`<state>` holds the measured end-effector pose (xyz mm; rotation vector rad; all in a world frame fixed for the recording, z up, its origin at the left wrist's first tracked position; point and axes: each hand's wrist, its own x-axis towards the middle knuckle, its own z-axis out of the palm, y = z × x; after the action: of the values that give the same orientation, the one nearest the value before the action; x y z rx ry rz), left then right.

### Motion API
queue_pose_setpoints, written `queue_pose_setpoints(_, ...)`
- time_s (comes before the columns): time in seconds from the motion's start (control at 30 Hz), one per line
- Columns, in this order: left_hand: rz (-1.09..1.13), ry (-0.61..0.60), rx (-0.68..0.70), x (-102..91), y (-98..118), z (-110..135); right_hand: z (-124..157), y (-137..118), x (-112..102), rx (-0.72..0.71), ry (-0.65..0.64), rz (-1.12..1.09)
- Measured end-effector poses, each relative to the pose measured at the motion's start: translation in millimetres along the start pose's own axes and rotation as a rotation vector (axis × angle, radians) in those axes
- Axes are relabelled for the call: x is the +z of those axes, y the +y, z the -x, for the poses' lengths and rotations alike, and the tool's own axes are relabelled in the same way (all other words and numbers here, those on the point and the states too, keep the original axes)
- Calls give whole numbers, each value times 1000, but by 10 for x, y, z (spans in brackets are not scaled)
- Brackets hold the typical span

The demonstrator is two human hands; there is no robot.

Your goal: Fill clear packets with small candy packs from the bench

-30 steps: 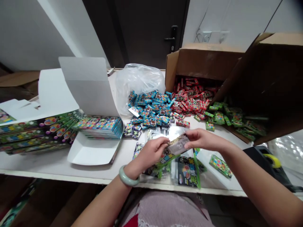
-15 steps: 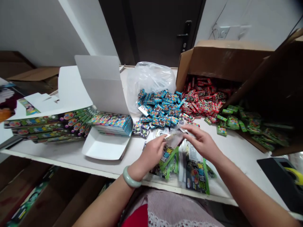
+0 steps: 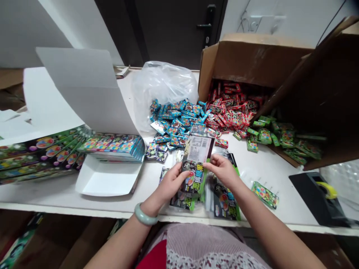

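Note:
A clear-backed candy pouch (image 3: 198,151) with a printed black, green and coloured front is held up before me. My left hand (image 3: 171,184), with a pale green bangle at the wrist, pinches its left side. My right hand (image 3: 223,171) is closed at its right edge, thumb and fingers together. Beneath lie more pouches, a stack at the left partly covered by the held one and another stack (image 3: 224,200) under my right hand. Small purple-black packets (image 3: 157,152) and blue packets (image 3: 179,123) lie just beyond my hands.
Red packets (image 3: 230,112) spill from a cardboard box (image 3: 252,61), beside green packets (image 3: 265,135). An open white carton (image 3: 109,177) holds a row of printed packs at the left. A tape dispenser (image 3: 316,198) and a green printed card (image 3: 265,195) lie at the right.
The pouch, blurred and tilted between my hands before, now stands more upright with its printed front showing. My view has shifted, and the green card at the right has come into sight.

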<state>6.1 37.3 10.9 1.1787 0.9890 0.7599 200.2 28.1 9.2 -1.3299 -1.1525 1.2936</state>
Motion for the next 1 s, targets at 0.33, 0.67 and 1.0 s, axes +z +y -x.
queue_pose_setpoints(0.33, 219, -111, -190, -1, -76, 104, 241, 170, 75, 209, -104, -191)
queue_pose_setpoints(0.67, 230, -69, -67, 3, -34, -15, 422, 265, -2, 153, -164, 1)
queue_pose_setpoints(1.0, 366, 57, 71, 256, 27, -97, 593, 100, -266, 67, -197, 41)
